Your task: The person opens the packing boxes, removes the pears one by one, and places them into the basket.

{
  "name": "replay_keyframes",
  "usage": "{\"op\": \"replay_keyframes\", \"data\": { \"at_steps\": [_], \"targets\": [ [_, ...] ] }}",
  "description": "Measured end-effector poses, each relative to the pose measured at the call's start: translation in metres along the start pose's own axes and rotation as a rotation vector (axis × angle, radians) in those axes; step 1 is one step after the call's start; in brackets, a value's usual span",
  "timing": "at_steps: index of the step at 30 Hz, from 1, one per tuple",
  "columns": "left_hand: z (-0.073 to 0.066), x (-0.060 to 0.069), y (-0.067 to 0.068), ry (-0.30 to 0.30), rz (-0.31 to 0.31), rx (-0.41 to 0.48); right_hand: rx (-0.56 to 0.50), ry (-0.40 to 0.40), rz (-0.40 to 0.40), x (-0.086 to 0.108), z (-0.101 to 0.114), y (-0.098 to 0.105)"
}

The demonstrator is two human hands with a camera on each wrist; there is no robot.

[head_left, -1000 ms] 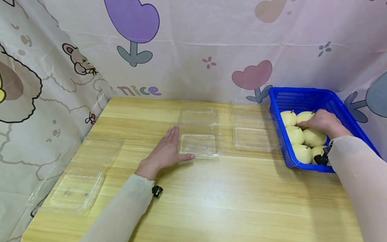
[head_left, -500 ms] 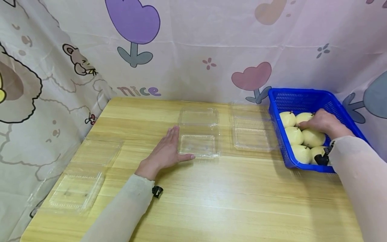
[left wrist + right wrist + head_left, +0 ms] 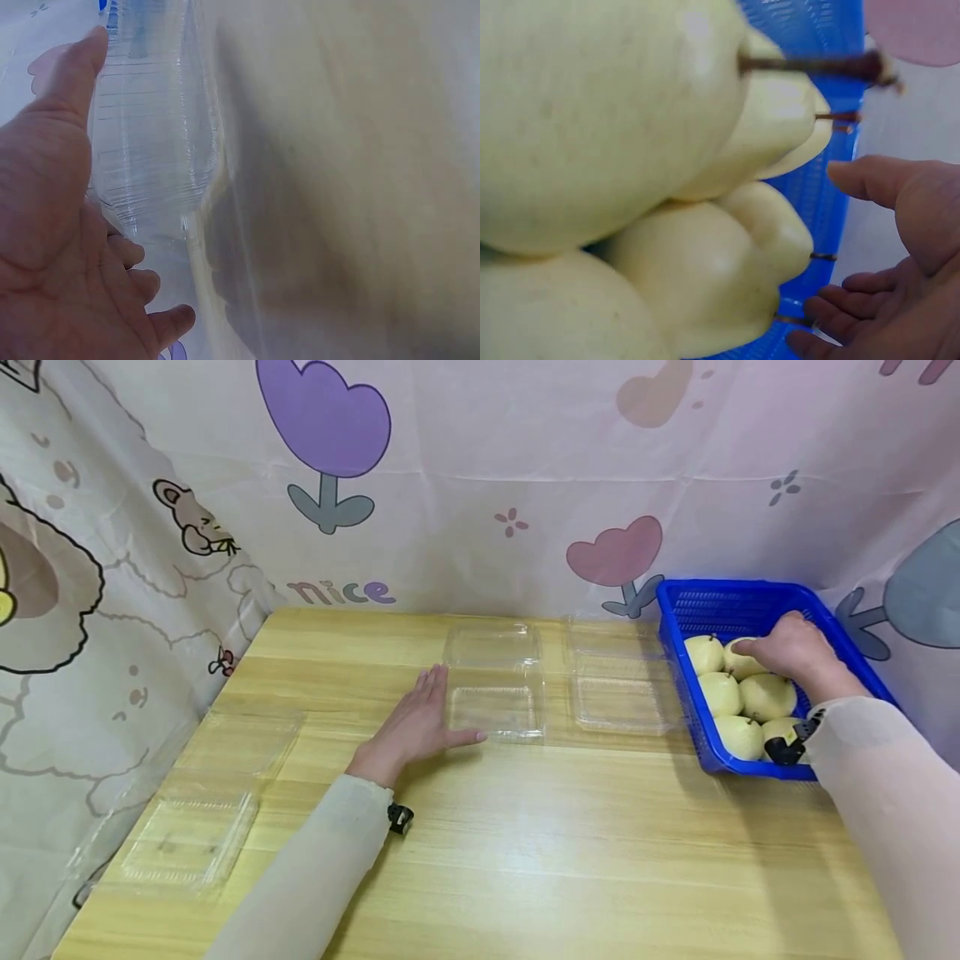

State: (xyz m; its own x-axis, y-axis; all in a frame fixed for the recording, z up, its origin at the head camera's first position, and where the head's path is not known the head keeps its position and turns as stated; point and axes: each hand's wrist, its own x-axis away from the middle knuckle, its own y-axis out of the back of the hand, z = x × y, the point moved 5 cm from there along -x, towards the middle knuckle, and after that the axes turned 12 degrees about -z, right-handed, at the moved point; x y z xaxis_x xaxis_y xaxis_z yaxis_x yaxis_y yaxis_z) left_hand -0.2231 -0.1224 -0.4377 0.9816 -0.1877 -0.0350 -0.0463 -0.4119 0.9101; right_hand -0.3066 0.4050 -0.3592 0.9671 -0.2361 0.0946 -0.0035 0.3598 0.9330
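Observation:
In the head view, my left hand (image 3: 420, 722) lies spread at the left side of an open clear plastic clamshell box (image 3: 495, 706). The left wrist view shows its thumb and fingers (image 3: 56, 202) close along the ribbed box wall (image 3: 150, 127), not curled round it. Over the back of a blue basket (image 3: 686, 706), my right hand (image 3: 798, 652) hovers by a pale yellow pear (image 3: 738, 658). Thumb and fingers stand apart in the right wrist view, with no pear gripped. Several more pears (image 3: 768, 696) sit in the basket, their stems showing.
A second open clear box (image 3: 618, 702) stands between the middle box and the basket. Another (image 3: 180, 839) lies at the table's left edge. Behind the wooden table (image 3: 525, 852) hangs a printed cloth (image 3: 465, 460).
The right hand has risen slightly off the pears toward the back of the basket. The left hand stays by the middle box, which has shifted slightly. The head view has turned a little.

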Motion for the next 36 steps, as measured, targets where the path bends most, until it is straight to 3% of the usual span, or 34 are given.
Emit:
{"op": "replay_keyframes", "data": {
  "at_steps": [5, 9, 17, 28, 36],
  "targets": [
    [0.001, -0.015, 0.001, -0.016, -0.003, 0.002, -0.048, -0.019, -0.073, 0.007, 0.011, 0.005],
    [0.001, -0.026, 0.002, -0.016, 0.007, 0.002, -0.083, 0.006, -0.142, 0.012, 0.023, 0.007],
    [0.003, -0.042, 0.006, -0.014, 0.042, -0.017, -0.167, 0.082, -0.203, 0.03, 0.06, 0.006],
    [0.001, -0.046, 0.008, 0.018, 0.056, 0.006, -0.215, 0.183, -0.299, 0.054, 0.109, -0.008],
    [-0.002, -0.044, 0.009, 0.007, 0.031, 0.021, -0.246, 0.345, -0.423, 0.074, 0.131, -0.023]
  ]
}}
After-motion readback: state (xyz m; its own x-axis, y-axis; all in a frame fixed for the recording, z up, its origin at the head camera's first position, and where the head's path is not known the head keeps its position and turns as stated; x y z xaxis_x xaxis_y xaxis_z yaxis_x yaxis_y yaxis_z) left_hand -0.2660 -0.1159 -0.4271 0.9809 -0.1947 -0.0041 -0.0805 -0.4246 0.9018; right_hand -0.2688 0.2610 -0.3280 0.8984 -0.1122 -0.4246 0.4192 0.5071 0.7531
